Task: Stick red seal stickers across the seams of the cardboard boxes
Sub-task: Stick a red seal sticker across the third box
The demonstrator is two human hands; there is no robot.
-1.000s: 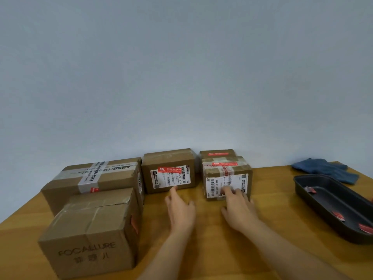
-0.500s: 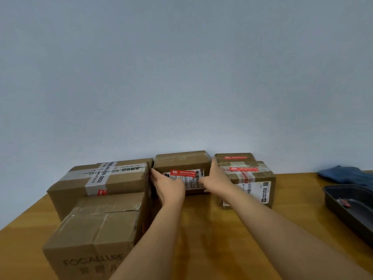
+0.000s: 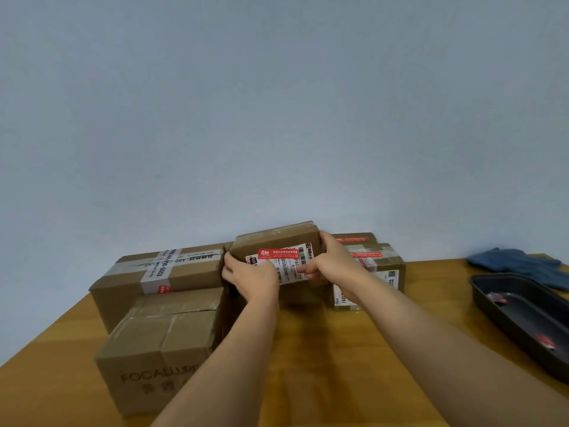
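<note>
1. Much of the middle box [image 3: 277, 238] is being covered by the two hands; its underside and lower front are being hidden, so whether it is being held off the table [image 3: 323, 349] or tipped on its far edge cannot be told.
2. The print on its white label [image 3: 292, 263] is being blurred past reading; a red seal [image 3: 275, 253] is being shown along the label's top edge.
3. The left hand [image 3: 251, 277] is being wrapped round the box's left end, fingers curled onto the side, thumb out of sight.
4. The right hand [image 3: 334, 263] is being clamped on the right end, fingers reaching over the top corner, thumb being pressed flat across the label.
5. Both forearms are being stretched forward from the bottom edge, where they are being cut off.
6. The box is being tilted, its labelled face turned toward the camera.
7. The near-left box [image 3: 160, 343] is being partly blocked by the left arm; only part of its lettering is being made out.
8. The taped box [image 3: 160, 269] behind it is being touched by the middle box's left end, or nearly so.
9. The right box [image 3: 381, 266] is being half hidden by the right wrist; a further box behind it is being barely glimpsed.
10. The tray [image 3: 523, 322] is being cropped at the right edge, red stickers [image 3: 545, 341] lying inside it, a blue cloth [image 3: 520, 263] just beyond.
</note>
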